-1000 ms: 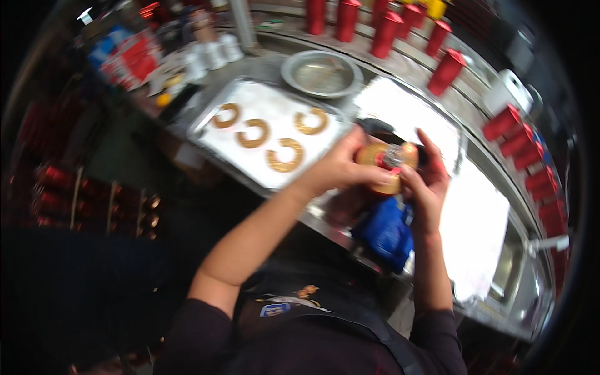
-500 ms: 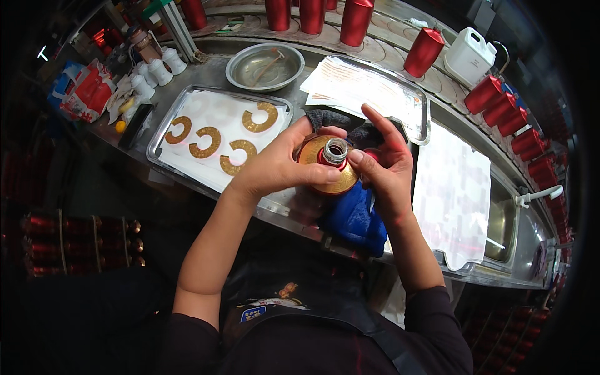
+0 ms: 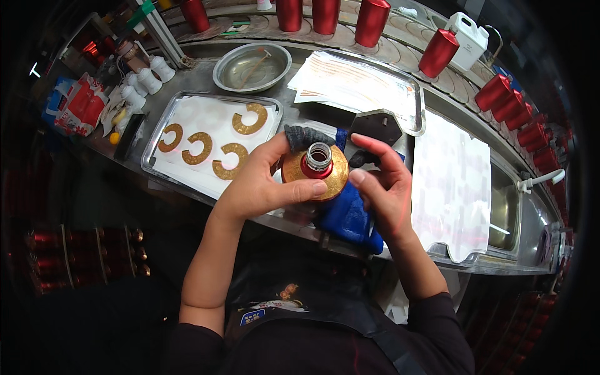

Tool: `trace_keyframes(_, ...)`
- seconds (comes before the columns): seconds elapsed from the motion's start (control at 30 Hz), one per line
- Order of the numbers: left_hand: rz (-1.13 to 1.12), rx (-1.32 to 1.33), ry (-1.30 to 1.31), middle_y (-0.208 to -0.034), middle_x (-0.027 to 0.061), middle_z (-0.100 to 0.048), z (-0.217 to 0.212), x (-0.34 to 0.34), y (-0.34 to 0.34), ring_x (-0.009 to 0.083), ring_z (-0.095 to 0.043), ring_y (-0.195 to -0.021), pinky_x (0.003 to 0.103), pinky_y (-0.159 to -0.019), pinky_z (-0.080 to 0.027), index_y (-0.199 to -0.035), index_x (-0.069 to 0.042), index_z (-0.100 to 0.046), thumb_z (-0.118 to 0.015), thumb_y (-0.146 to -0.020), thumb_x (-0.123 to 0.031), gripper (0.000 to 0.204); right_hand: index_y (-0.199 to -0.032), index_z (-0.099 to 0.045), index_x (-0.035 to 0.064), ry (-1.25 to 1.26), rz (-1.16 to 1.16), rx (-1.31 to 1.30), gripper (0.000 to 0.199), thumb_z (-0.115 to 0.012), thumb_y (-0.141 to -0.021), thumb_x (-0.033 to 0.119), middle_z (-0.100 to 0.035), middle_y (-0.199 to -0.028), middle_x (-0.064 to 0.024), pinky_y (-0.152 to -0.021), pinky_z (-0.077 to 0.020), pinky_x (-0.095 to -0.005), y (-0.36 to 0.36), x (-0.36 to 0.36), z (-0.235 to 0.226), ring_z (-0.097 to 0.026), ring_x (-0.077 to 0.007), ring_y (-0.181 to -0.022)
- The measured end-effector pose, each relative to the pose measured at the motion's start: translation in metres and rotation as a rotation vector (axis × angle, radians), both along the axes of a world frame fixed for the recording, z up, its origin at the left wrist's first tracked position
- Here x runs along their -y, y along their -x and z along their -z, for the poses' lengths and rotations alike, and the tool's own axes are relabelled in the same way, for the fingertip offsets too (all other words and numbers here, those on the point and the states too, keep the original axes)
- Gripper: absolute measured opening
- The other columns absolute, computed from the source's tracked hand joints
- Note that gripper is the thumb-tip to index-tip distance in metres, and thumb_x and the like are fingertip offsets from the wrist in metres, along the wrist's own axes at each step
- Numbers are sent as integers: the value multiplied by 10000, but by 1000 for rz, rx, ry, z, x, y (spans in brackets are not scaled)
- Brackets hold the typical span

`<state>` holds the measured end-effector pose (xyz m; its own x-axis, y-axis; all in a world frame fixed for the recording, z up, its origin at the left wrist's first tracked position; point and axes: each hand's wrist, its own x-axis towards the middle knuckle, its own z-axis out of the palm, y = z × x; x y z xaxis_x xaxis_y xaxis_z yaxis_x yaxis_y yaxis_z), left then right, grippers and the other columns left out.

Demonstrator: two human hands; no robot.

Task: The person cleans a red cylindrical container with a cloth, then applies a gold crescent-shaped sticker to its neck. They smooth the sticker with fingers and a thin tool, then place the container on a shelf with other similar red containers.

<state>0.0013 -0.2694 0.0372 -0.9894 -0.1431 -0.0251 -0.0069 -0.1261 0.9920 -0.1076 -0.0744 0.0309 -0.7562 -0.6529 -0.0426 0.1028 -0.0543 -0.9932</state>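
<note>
In the head view, the red bottle [image 3: 320,165] sits mid-frame, mouth up, a gold collar [image 3: 294,172] around its neck. From eight o'clock, the left hand [image 3: 262,187] grasps it, thumb on the collar. At four o'clock the right hand [image 3: 387,194] is spread and holds nothing visible, thumb just beside the rim. Best, I judge, to steady the bottle and press the collar evenly, without creasing it. Gold C-shaped pieces [image 3: 206,149] lie at nine o'clock.

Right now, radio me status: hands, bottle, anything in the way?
Left hand gripping uncapped red bottle. Right hand open alongside, contact unclear. Gold collar encircling bottle; nothing over its top, blue cloth close by.
</note>
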Motion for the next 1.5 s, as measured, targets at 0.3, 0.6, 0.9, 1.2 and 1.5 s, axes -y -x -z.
trace_keyframes(0.3, -78, -7, -73, -1181, 58, -650, -5, -9, 0, 133, -619, -1093, 303, -964, -502, -1299, -25, -562, -789, -826, -139, 537, -1340, -555, 22, 33, -140, 118, 513, -722, -875, 159, -582, -749, 45, -493, -319, -169, 6, 12, 1, -441, -6, -544)
trace_keyframes(0.6, -133, -37, 2, -1134, 47, -656, -4, -18, 3, 120, -618, -1048, 285, -939, -498, -1231, -36, -605, -764, -837, -122, 433, -1129, -638, 29, 35, -152, 98, 286, -678, -927, 228, -587, -752, 40, -477, -336, -173, 18, 26, 4, -442, -10, -550)
trace_keyframes(0.9, -163, -20, 6, -1135, 50, -647, -1, -22, 1, 121, -611, -1051, 287, -942, -495, -1248, -32, -589, -768, -837, -134, 459, -1232, -627, 36, -9, -187, 152, 346, -700, -906, 128, -642, -935, 25, -500, -337, -172, 8, 5, 6, -445, 5, -569)
trace_keyframes(1.2, -178, -37, 18, -1126, 40, -643, -1, -23, 2, 118, -610, -1040, 284, -929, -499, -1249, -31, -590, -769, -829, -119, 465, -1219, -611, 19, 45, -197, 195, 320, -597, -957, 202, -518, -653, 37, -456, -321, -200, 17, 4, 19, -424, -42, -496)
trace_keyframes(1.5, -168, -41, -32, -1142, 52, -648, 1, -24, 1, 122, -618, -1048, 290, -938, -504, -1265, -24, -578, -762, -841, -121, 473, -1225, -592, 16, 42, -180, 200, 357, -645, -927, 206, -515, -652, 34, -466, -328, -195, 13, 3, 16, -438, -39, -511)
